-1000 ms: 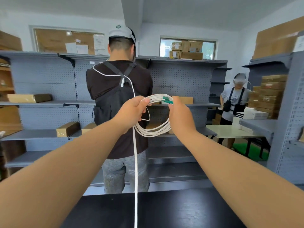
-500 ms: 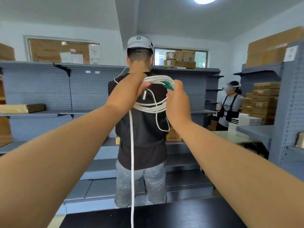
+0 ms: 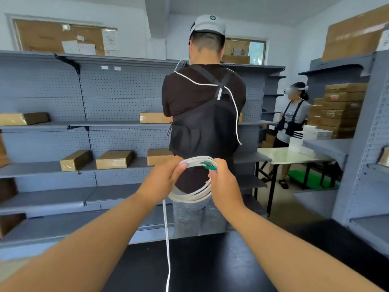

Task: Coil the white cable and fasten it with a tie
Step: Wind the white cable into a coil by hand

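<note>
Both hands gripped the white cable coil between them: left hand pinching its top-left, right hand curled around its right; a loose strand hung below the left hand.

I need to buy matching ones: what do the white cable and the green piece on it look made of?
The cable: smooth white plastic jacket, probably; it bends into soft loops. The green piece: seemingly rigid plastic, straight-edged; too small to confirm.

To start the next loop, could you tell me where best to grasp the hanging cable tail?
I would pinch the tail just below the coil, coming from its left with the left hand: it hangs straight and free there, while the right hand grips the loops.
</note>
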